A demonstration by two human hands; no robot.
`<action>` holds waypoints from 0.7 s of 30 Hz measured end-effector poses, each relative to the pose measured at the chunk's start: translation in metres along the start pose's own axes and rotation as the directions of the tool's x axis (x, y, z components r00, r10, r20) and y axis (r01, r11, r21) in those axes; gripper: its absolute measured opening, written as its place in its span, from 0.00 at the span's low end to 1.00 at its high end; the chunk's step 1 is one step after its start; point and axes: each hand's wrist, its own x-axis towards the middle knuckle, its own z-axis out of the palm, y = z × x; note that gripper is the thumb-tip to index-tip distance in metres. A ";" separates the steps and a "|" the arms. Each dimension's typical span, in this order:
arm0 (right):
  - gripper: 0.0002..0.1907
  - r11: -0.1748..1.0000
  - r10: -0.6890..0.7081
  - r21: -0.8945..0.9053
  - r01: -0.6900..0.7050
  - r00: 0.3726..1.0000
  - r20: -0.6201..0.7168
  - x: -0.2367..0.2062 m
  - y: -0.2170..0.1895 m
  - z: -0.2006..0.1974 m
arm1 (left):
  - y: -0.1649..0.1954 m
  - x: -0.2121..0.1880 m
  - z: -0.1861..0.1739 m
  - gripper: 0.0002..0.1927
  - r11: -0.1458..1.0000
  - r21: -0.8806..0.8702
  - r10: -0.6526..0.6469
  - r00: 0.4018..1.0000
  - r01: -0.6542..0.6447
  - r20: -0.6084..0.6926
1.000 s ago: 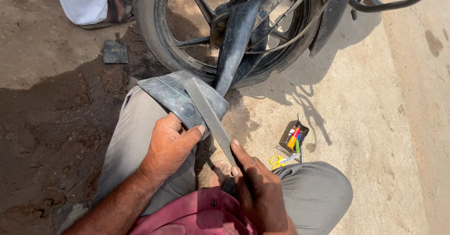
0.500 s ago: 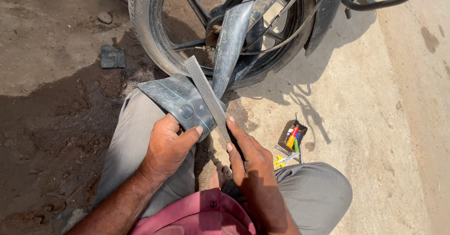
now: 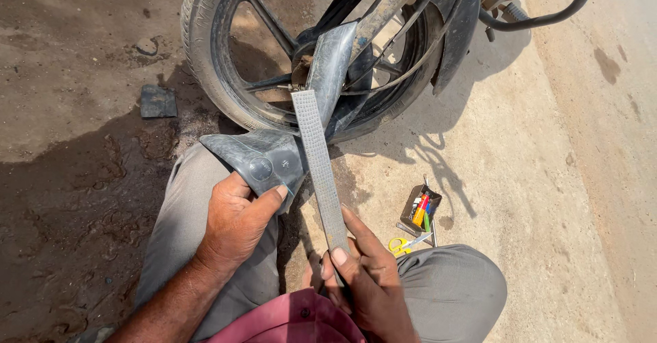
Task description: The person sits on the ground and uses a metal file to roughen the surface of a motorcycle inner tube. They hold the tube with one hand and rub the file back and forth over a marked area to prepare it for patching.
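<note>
1. Dusty concrete ground (image 3: 547, 144), dark and damp at left, beneath a motorcycle wheel (image 3: 226, 62).
2. Left hand (image 3: 236, 223) pinches the rubber tube (image 3: 263, 158) over the knee.
3. Right hand (image 3: 366, 274) grips a flat rasp (image 3: 316, 158) lying beside the tube.

Yellow scissors (image 3: 408, 244) beside a small tool box (image 3: 419, 209), near a wheel (image 3: 226, 76).

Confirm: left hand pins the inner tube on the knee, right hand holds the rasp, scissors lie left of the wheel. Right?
One error. The head view shows the scissors on the ground by the right knee, below and right of the wheel. The left hand does pin the inner tube, and the right hand holds the rasp.
</note>
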 end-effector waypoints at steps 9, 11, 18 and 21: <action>0.26 0.516 -0.316 -0.814 0.266 0.943 0.108 -0.015 -0.021 0.007 | -0.011 -0.001 -0.008 0.16 0.997 0.044 0.059 0.997 -0.061 0.041; 0.26 0.368 -0.405 -0.849 0.379 0.887 0.221 -0.009 -0.029 0.020 | -0.009 -0.002 -0.009 0.15 0.998 0.059 0.026 0.998 -0.029 0.057; 0.26 0.492 -0.392 -0.815 0.306 0.914 0.107 0.001 -0.045 0.036 | -0.002 -0.001 -0.005 0.15 1.000 0.028 0.000 1.000 0.000 0.019; 0.25 0.402 -0.415 -0.830 0.387 0.885 0.212 -0.011 -0.042 0.031 | -0.001 -0.001 -0.007 0.14 0.997 0.080 -0.009 1.000 0.006 0.027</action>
